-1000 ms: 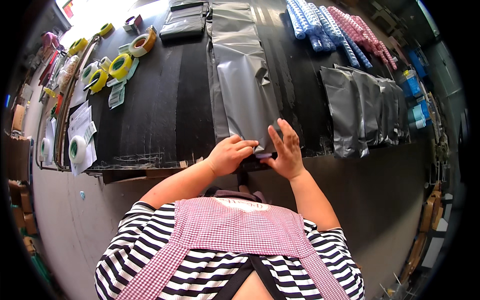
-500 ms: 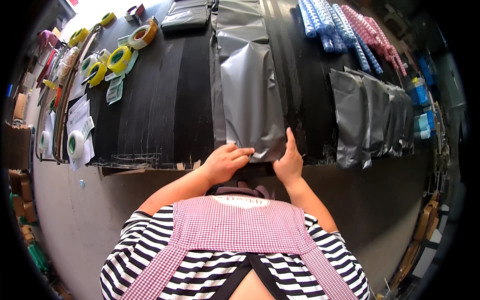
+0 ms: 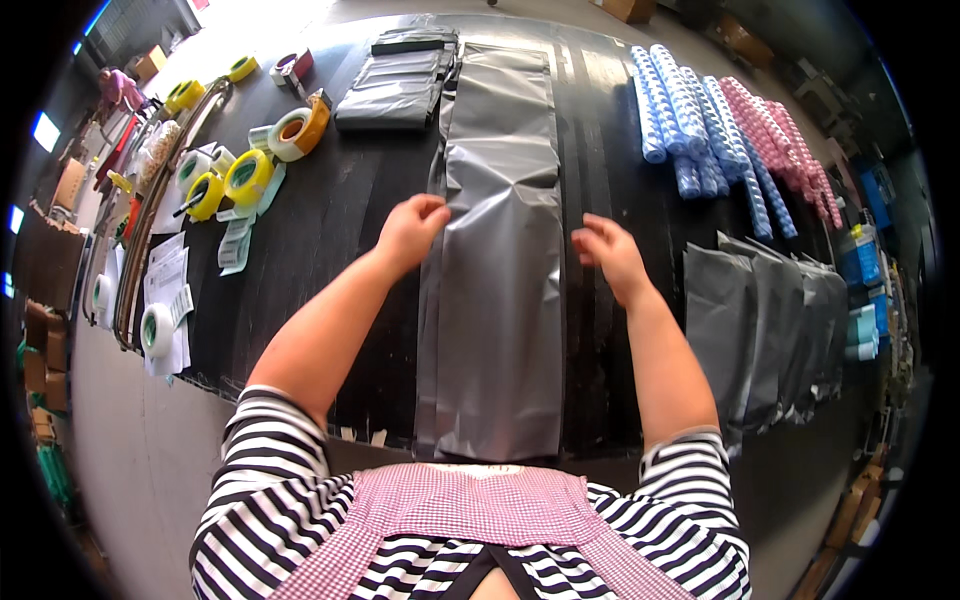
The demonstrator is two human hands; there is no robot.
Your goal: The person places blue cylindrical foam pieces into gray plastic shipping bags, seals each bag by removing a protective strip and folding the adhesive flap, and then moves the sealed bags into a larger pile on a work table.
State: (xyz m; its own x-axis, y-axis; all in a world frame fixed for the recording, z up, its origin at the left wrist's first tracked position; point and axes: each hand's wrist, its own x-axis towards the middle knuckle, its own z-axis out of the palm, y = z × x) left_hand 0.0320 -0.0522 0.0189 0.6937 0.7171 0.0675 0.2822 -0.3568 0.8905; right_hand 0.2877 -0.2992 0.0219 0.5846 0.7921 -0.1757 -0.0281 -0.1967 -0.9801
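Note:
A long grey plastic mailing bag lies flat down the middle of the black table, its near end at the table's front edge. Creases cross it at mid-length. My left hand is at the bag's left edge, fingers curled together; whether they pinch the film is hidden. To the right of the bag, my right hand hovers above the table, fingers loosely bent and apart with nothing in them. Under the bag's left side, more dark film shows as a strip.
Folded dark bags lie at the back, left of the long bag. Rolls of tape, labels and papers fill the left side. Blue-patterned rolls, pink-patterned rolls and several grey bags occupy the right.
Both hands have left the bag's near end and moved forward to its mid-length, one on each side. The right hand is now off the bag. My view has shifted, showing more of the table's far side.

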